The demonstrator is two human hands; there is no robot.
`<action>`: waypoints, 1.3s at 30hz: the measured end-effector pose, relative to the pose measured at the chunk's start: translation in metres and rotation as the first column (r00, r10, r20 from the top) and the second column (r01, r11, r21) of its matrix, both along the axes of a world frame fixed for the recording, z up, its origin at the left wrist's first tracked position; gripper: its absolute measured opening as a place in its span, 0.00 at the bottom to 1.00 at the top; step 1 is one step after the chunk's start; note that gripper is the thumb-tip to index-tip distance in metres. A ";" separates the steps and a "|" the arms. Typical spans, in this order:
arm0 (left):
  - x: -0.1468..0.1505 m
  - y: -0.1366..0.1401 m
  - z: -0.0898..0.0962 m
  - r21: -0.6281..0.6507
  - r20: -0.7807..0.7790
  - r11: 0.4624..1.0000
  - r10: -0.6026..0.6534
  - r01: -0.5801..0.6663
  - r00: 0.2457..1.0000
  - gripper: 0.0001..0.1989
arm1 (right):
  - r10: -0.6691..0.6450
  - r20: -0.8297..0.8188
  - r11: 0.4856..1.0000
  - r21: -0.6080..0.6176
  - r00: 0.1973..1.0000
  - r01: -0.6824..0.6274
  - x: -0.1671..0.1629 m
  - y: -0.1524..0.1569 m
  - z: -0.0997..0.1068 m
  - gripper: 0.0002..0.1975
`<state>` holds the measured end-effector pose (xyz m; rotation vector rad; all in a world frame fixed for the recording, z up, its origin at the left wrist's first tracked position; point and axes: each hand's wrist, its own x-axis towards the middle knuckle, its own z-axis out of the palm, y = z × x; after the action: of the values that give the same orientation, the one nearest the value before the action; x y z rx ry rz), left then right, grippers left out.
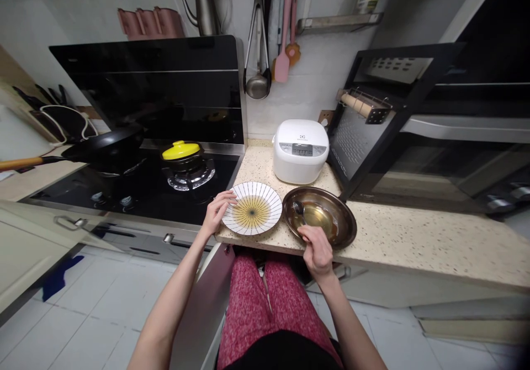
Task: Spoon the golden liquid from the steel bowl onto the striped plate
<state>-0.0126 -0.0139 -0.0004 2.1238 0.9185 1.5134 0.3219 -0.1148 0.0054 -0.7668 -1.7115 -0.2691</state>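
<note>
My left hand (218, 211) grips the left rim of a white plate with yellow radiating lines (253, 209), which lies flat on the speckled counter (414, 243) by its front edge. My right hand (317, 247) holds the handle of a metal spoon (298, 210) whose bowl rests inside a wide metal bowl (321, 216). That metal bowl sits just right of the plate and holds a little yellowish liquid.
A white rice cooker (300, 150) stands behind the plate. Left of the counter is a black stove with a yellow-lidded pot (181, 153) and a black wok (108, 148). A black dish rack (372, 116) rises at right. Utensils (265, 38) hang on the wall.
</note>
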 end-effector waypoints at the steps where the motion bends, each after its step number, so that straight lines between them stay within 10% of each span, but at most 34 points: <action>1: 0.000 0.000 0.000 0.001 -0.001 1.000 0.001 -0.001 1.000 0.19 | 0.002 -0.002 1.000 0.002 1.000 -0.002 0.000 0.001 0.000 0.22; 21: 0.000 0.000 0.001 -0.001 0.004 1.000 0.003 -0.003 1.000 0.20 | -0.031 0.004 0.999 -0.009 1.000 0.031 -0.007 0.008 0.000 0.19; 39: 0.001 0.001 0.000 -0.024 0.004 1.000 0.006 -0.006 1.000 0.21 | 0.067 -0.408 0.977 -0.158 0.910 -0.142 -0.065 -0.003 0.010 0.10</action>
<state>-0.0120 -0.0132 -0.0001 2.1016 0.9381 1.5017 0.2569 -0.1182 0.0157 -0.7990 -1.3896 0.1209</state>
